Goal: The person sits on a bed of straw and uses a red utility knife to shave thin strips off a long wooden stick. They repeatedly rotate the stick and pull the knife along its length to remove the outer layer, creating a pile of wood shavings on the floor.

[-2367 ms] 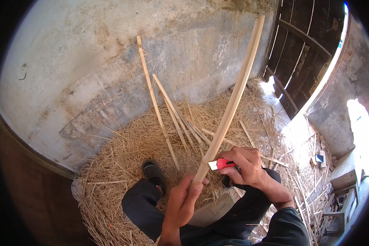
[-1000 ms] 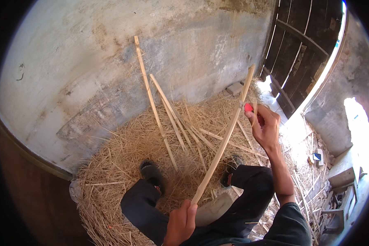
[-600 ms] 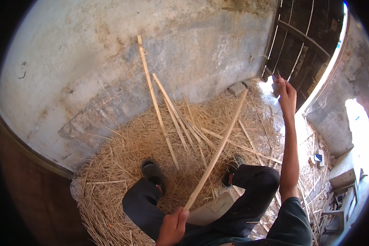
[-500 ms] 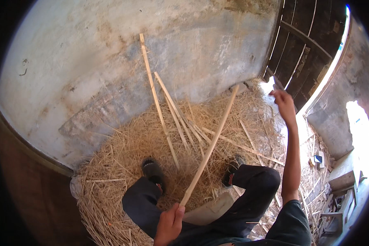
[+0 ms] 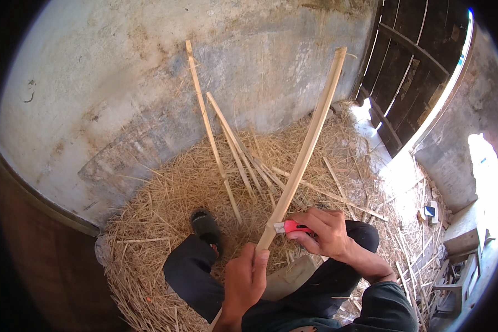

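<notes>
My left hand [image 5: 245,280] is closed around the lower part of a long pale bamboo strip [image 5: 310,144], which slants up and to the right in front of me. In my right hand [image 5: 329,235] is a red utility knife [image 5: 296,226]. Its short blade touches the strip's right edge, a little above my left hand. The strip's lower end runs on below the left fist, partly hidden by it.
Several more strips [image 5: 213,138] lie or lean in front of me, one against the stained wall [image 5: 149,72]. Straw-like shavings [image 5: 166,199] cover the floor around my sandal [image 5: 206,228]. A dark plank door [image 5: 406,72] stands at the far right, near a low bench [image 5: 462,282].
My right hand has come in from the far right down to the strip, bringing the knife blade against it. The strip in my left hand has risen and now stands steeper.
</notes>
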Tool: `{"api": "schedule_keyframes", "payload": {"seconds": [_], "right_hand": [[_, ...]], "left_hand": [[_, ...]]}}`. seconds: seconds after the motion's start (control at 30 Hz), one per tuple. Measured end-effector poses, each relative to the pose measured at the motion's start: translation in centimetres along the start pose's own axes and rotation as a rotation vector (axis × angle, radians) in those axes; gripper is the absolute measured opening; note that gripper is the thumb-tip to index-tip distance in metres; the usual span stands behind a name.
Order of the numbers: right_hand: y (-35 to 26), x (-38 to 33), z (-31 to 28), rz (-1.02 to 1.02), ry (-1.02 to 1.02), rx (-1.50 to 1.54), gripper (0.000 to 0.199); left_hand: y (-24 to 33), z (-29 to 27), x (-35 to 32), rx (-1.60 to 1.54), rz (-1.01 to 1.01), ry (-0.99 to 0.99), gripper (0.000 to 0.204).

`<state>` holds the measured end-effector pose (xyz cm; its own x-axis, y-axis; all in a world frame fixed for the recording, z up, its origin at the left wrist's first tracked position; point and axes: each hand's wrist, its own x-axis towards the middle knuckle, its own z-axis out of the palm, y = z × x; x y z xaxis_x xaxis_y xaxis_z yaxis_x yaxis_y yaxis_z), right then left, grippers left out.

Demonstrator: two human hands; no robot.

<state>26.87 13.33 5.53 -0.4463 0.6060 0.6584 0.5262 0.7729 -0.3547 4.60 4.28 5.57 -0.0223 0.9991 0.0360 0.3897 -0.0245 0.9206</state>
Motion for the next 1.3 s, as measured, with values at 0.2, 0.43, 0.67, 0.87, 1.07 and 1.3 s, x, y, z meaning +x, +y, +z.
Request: {"api": "schedule_keyframes", "payload": {"seconds": [0.2, 0.43, 0.67, 0.87, 1.07, 1.3], "right_hand": [[-0.4, 0.4, 0.1, -0.022, 0.024, 0.007, 0.036], [-1.0, 0.8, -0.6, -0.013, 0.015, -0.066, 0.035], [1.2, 1.9, -1.6, 0.03, 0.087, -0.096, 0.031], [2.8, 2.9, -2.2, 0.052, 0.163, -0.095, 0.025], [10.6, 5.8, -6.8, 0.354, 0.355, -0.281, 0.025], [14.4, 6.0, -7.7, 0.473, 0.407, -0.26, 0.027]], "left_hand": [[0.6, 0.3, -0.1, 0.087, 0.096, 0.094, 0.036], [0.4, 0.6, -0.3, 0.116, 0.125, 0.135, 0.036], [0.1, 0.6, -1.3, 0.117, 0.084, 0.117, 0.035], [-0.2, 0.0, -1.9, 0.177, 0.013, 0.056, 0.026], [-1.7, -0.4, -5.9, 0.163, 0.016, 0.011, 0.029], [-2.2, -1.4, -6.6, 0.178, -0.127, -0.118, 0.032]]}}
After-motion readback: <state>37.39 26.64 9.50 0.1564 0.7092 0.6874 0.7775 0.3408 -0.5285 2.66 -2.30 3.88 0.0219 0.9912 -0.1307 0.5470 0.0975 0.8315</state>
